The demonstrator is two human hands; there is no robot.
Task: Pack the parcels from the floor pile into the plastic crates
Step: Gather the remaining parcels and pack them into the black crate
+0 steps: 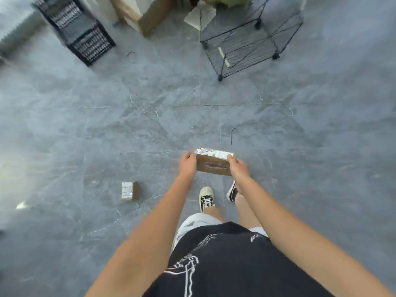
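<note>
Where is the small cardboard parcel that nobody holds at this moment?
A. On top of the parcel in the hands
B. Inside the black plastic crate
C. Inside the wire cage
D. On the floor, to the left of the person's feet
D: the small parcel lies alone on the grey floor, to the left of the feet, while both hands hold the larger parcel.

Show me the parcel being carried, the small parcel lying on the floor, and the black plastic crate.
carried parcel (213,166): head view, its brown front face.
small parcel (129,190): head view, its labelled top.
black plastic crate (75,28): head view, its slatted side wall.
</note>
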